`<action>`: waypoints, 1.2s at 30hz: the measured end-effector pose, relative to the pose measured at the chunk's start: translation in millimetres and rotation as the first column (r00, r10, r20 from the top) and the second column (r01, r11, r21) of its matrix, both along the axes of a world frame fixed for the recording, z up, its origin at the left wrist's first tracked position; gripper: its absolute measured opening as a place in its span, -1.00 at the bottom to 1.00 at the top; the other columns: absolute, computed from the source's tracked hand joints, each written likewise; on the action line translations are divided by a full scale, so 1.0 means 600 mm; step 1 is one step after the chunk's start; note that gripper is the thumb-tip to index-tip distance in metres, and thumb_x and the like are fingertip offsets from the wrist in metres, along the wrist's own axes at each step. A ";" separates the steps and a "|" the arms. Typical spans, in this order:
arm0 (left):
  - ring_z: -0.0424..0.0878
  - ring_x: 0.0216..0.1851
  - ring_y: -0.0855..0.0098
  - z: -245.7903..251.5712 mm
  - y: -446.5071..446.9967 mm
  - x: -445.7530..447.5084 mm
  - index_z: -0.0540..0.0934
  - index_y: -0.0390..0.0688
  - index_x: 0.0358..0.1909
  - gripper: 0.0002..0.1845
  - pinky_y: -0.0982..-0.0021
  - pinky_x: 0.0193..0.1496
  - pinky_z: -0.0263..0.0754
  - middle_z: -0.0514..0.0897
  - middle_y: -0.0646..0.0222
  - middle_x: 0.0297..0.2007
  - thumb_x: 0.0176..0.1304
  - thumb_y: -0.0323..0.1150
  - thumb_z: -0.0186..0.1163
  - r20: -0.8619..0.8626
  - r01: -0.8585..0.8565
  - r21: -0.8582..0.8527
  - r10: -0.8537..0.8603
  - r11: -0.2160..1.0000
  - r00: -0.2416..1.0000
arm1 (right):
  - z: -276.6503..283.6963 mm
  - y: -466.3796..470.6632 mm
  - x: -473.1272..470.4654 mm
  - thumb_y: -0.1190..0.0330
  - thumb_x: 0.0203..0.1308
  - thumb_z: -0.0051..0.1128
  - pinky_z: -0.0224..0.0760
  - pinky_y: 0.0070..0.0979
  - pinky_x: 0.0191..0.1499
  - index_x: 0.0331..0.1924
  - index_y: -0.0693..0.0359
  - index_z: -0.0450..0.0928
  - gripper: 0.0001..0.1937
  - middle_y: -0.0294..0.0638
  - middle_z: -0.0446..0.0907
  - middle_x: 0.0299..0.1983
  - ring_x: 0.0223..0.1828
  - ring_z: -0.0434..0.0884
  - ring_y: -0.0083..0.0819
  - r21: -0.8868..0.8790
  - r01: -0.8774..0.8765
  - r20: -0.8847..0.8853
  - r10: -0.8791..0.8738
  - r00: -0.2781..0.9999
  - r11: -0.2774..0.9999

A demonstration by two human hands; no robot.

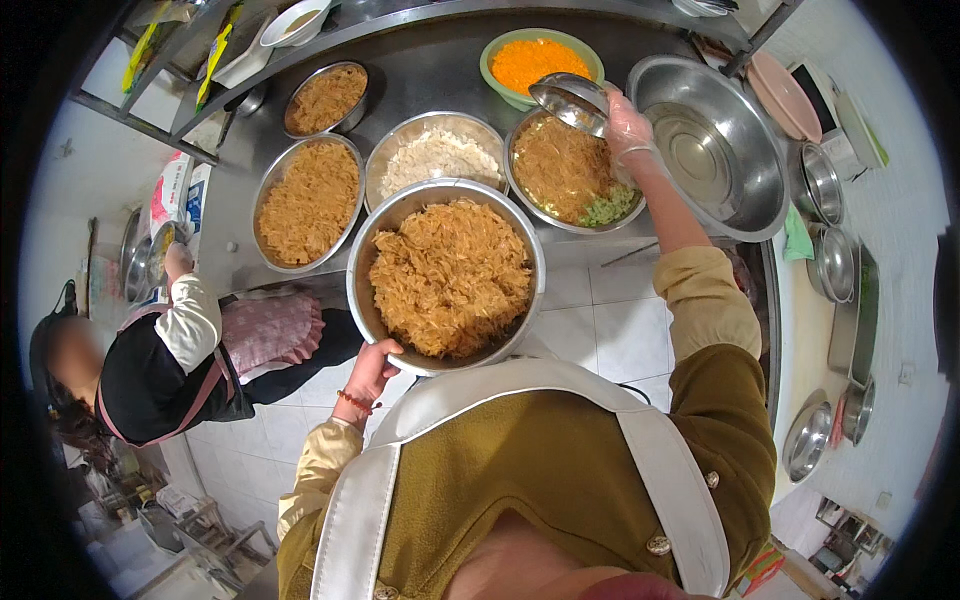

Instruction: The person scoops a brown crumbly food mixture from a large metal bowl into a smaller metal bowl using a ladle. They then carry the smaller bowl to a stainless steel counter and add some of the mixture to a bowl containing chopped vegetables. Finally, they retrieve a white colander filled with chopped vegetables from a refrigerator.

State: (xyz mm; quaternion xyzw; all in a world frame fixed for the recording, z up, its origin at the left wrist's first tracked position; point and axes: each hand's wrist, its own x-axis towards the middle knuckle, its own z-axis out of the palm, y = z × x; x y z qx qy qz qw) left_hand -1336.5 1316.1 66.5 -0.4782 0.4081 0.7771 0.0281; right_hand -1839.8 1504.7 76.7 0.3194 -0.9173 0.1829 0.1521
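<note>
My left hand [369, 375] grips the near left rim of a deep steel bowl [529, 315], held close against my body. Brown shredded food [450, 277] fills much of that bowl. In a clear plastic glove, my right hand [628, 124] holds a small steel bowl [566, 101] tilted over a wider steel bowl [555, 220] on the counter. Brown shreds [562, 161] and chopped green pieces [609, 206] lie in this wider bowl. The inside of the small bowl is turned away from me.
On the steel counter [420, 75] stand a steel bowl of white pieces [442, 161], two bowls of brown shreds [309, 202], a green bowl of orange bits [538, 64] and a large steel basin [701, 150]. A person [172, 352] works at the left. A shelf edge [360, 31] overhangs the back.
</note>
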 end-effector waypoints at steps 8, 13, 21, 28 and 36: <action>0.21 -0.68 0.65 -0.001 -0.001 0.000 0.38 -0.18 -0.24 -0.72 0.64 -0.74 -0.03 0.37 0.52 -0.53 -0.09 -0.52 0.06 0.008 0.010 -0.020 -0.010 1.000 1.000 | 0.035 0.061 0.001 0.54 0.09 -0.18 0.38 -0.21 -0.08 0.11 0.10 0.27 -0.57 0.06 0.51 -0.09 -0.10 0.52 -0.04 0.090 -0.074 0.121 0.063 0.991 0.993; 0.22 -0.67 0.64 0.000 -0.001 0.000 0.39 -0.20 -0.26 -0.74 0.64 -0.74 -0.03 0.39 0.50 -0.52 -0.08 -0.53 0.06 -0.003 0.006 -0.009 -0.006 1.000 1.000 | 0.072 0.113 0.018 0.62 -0.02 -0.07 0.38 -0.23 -0.12 0.10 0.09 0.27 -0.49 0.02 0.52 -0.11 -0.09 0.52 -0.05 0.195 -0.144 0.218 0.100 0.971 0.970; 0.24 -0.66 0.64 -0.002 0.001 0.001 0.40 -0.22 -0.28 -0.76 0.65 -0.73 -0.04 0.41 0.47 -0.51 -0.09 -0.55 0.06 0.004 -0.009 -0.006 0.009 1.000 1.000 | 0.103 0.159 0.036 0.59 -0.03 -0.11 0.36 -0.19 -0.12 0.07 0.04 0.27 -0.51 0.05 0.53 -0.16 -0.10 0.51 -0.02 0.244 -0.192 0.251 0.129 0.959 0.951; 0.23 -0.65 0.65 -0.002 0.004 0.000 0.38 -0.22 -0.23 -0.71 0.65 -0.74 -0.04 0.41 0.48 -0.49 -0.09 -0.54 0.05 -0.023 -0.002 -0.004 0.002 1.000 1.000 | 0.042 0.109 0.058 0.52 0.05 -0.09 0.35 -0.19 -0.10 0.10 0.00 0.27 -0.54 0.06 0.53 -0.16 -0.11 0.51 -0.02 0.012 -0.148 0.261 0.140 0.955 0.989; 0.24 -0.64 0.64 -0.002 0.004 0.001 0.38 -0.19 -0.21 -0.69 0.64 -0.74 -0.03 0.41 0.49 -0.48 -0.08 -0.54 0.05 -0.001 0.012 0.003 -0.012 1.000 1.000 | 0.014 0.042 0.079 0.52 0.07 -0.15 0.36 -0.22 -0.05 0.09 0.07 0.29 -0.57 0.07 0.51 -0.11 -0.08 0.52 -0.04 -0.092 -0.150 0.224 0.167 0.960 0.984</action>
